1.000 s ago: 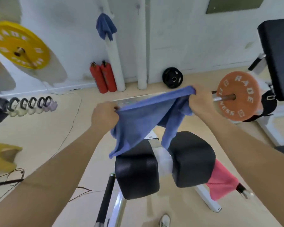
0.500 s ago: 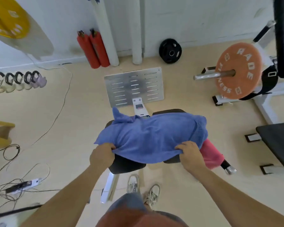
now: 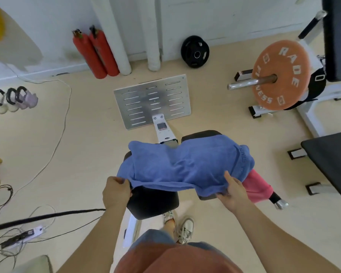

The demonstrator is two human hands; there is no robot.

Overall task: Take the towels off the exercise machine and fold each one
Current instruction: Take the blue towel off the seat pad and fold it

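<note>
A blue towel (image 3: 187, 166) lies spread across the two black pads (image 3: 153, 203) of the exercise machine, its near edge gripped at the left corner by the left hand (image 3: 117, 192) and at the right by the right hand (image 3: 232, 191). A pink towel (image 3: 257, 187) hangs off the machine's right side, partly under the blue one. Farther off, a slotted metal footplate (image 3: 153, 101) lies on the floor, with two red cylinders (image 3: 96, 54) against the far wall and an orange weight plate (image 3: 282, 75) at far right.

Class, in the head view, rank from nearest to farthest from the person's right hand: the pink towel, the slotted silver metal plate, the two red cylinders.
1. Pink towel, just right of the right hand.
2. Slotted silver metal plate, ahead on the floor.
3. Two red cylinders, left, against the wall.
</note>
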